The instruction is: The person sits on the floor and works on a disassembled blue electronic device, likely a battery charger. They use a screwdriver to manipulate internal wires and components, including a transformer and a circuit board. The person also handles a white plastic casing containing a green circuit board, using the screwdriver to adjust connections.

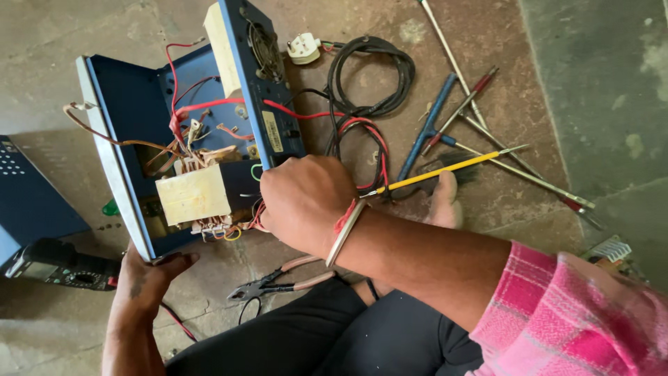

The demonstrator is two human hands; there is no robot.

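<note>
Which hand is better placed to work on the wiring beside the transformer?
Probably the right hand: it is already inside the open blue case at the wires by the transformer. The left hand grips the case's lower edge, steadying it.

A small pale rectangular label (273, 131) sits on the blue case's (132, 104) right wall, mid-scene.

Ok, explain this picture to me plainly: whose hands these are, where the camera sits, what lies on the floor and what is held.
The single view comes from a camera on the person's head, looking down. The left hand steadies the bottom edge of an opened blue metal case full of wires, with a pale transformer block inside. The right hand reaches into the case; what it grips is hidden. On the concrete floor lie pliers, several screwdrivers, one yellow-handled, a coiled black cable with a white plug, and a meter.
</note>
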